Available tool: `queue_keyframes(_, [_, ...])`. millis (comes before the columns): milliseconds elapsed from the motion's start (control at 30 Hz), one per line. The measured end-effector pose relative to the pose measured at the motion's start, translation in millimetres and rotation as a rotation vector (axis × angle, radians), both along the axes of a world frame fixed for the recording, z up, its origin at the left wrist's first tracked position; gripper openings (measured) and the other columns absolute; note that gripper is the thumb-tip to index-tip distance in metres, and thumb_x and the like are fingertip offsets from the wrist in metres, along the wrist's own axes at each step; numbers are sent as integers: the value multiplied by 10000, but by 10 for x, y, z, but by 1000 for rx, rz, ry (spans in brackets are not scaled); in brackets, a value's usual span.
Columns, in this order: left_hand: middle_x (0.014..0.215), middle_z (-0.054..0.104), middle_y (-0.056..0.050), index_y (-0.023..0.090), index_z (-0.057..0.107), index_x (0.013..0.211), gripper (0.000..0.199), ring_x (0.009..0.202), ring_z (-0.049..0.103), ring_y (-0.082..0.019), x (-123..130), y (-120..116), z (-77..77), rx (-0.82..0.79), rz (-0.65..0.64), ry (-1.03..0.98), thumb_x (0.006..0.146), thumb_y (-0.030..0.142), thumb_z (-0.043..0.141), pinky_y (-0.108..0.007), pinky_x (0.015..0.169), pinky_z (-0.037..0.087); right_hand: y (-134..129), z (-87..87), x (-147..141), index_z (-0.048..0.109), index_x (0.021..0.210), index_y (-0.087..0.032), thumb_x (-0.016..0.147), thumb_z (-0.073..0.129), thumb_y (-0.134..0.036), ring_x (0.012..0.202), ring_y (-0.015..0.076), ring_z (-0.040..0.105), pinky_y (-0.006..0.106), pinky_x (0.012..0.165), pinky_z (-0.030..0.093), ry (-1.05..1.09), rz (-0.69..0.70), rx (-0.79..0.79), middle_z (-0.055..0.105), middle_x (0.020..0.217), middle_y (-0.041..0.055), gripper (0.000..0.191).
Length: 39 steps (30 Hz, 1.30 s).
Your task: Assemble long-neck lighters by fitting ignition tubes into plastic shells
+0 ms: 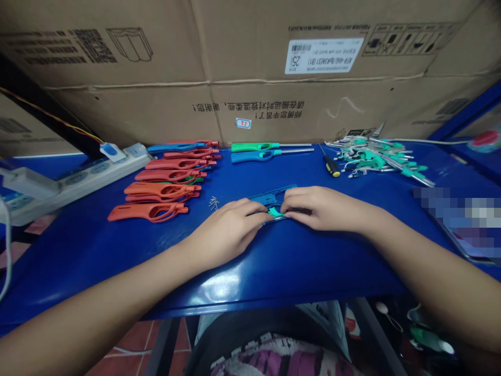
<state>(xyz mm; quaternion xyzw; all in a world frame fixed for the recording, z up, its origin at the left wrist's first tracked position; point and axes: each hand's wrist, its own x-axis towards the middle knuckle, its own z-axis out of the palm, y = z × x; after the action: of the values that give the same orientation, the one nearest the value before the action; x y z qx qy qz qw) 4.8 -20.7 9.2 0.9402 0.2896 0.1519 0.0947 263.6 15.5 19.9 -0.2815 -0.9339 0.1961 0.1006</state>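
Both of my hands meet near the middle of the blue table. My left hand (230,230) pinches one end of a lighter's inner assembly (276,212) with a green plastic part. The fingers of my right hand (313,206) are closed on the other end of that same piece. Just behind it lies an open blue lighter handle shell (268,197), its ribbed inside facing up and its right end partly covered by my right fingers. A small heap of screws (213,202) rests left of the shell, beyond my left hand.
Several red and orange lighter handles (148,211) are stacked at the left. Finished-looking green (250,148) and blue lighters (250,156) lie at the back, near a screwdriver (331,163). A pile of green-and-metal lighter inner parts (379,156) stands right. A power strip (78,180) and a tablet-like device (462,224) flank the table.
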Motion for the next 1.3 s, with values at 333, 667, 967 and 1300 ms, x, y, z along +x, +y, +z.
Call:
queue_keyframes(333, [1247, 663, -94, 216, 657, 1290, 348, 1135, 602, -240, -7, 16, -45, -38, -3, -27, 1012, 131, 466, -408, 995, 524, -14, 3, 20, 699, 1044, -202, 977, 520, -198, 935, 194, 637, 313, 808, 491, -12, -13, -8, 652, 1075, 74, 192])
queue_keyframes(667, [1239, 666, -96, 211, 663, 1259, 339, 1143, 613, -223, -1, 23, -95, -31, -34, -102, 1006, 107, 463, -395, 999, 537, 232, 10, 244, 726, 1065, -235, 952, 531, -218, 1092, 264, 573, 456, 973, 469, 135, -104, 201, 620, 1105, 109, 225])
queue_keyframes(967, [1283, 639, -114, 176, 646, 1279, 301, 1190, 592, -229, 6, 18, -81, -27, 14, -165, 1019, 189, 495, -405, 1042, 512, 213, -79, 182, 638, 1014, -192, 970, 525, -266, 980, 226, 621, 383, 874, 502, 27, -132, 140, 644, 1087, 104, 142])
queue_keyframes(1300, [1179, 716, -111, 161, 662, 1264, 341, 1096, 641, -255, -173, 200, 130, 172, 137, -169, 954, 302, 660, -423, 974, 534, 85, -21, -6, 676, 968, -178, 878, 655, -440, 664, 159, 628, 290, 552, 562, 479, -456, -434, 670, 792, 45, 277])
